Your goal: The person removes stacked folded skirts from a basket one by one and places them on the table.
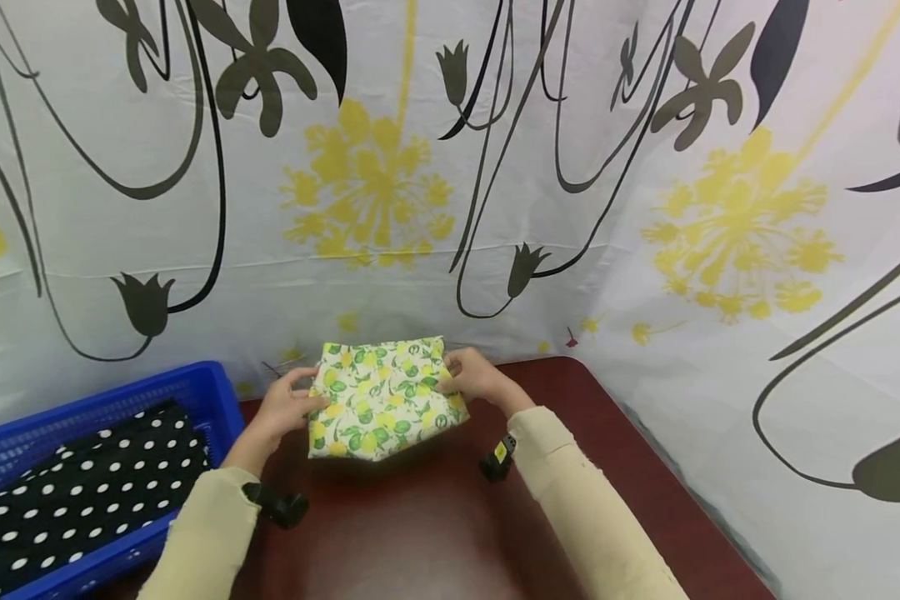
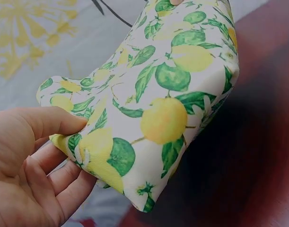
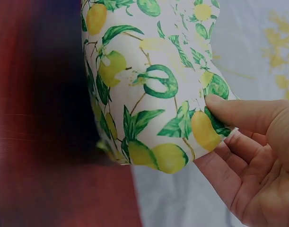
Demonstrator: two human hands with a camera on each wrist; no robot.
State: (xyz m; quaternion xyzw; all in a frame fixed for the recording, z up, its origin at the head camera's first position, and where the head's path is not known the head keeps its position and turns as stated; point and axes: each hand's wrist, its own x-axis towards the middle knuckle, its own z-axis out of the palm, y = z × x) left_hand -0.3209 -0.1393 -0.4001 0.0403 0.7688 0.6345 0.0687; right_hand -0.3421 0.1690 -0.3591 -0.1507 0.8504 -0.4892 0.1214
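The left hand (image 1: 288,407) pinches, at nine o'clock, a white, lemon-printed, rectangular fabric bundle (image 1: 382,400) above the dark-red tabletop (image 1: 397,533); likely light and soft, it suits edge grips; the right hand (image 1: 480,379) pinches it at three o'clock.

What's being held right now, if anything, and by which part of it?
A lemon-print fabric item, held by two opposite sides: the left grip pinches its left edge, the right grip its right edge.
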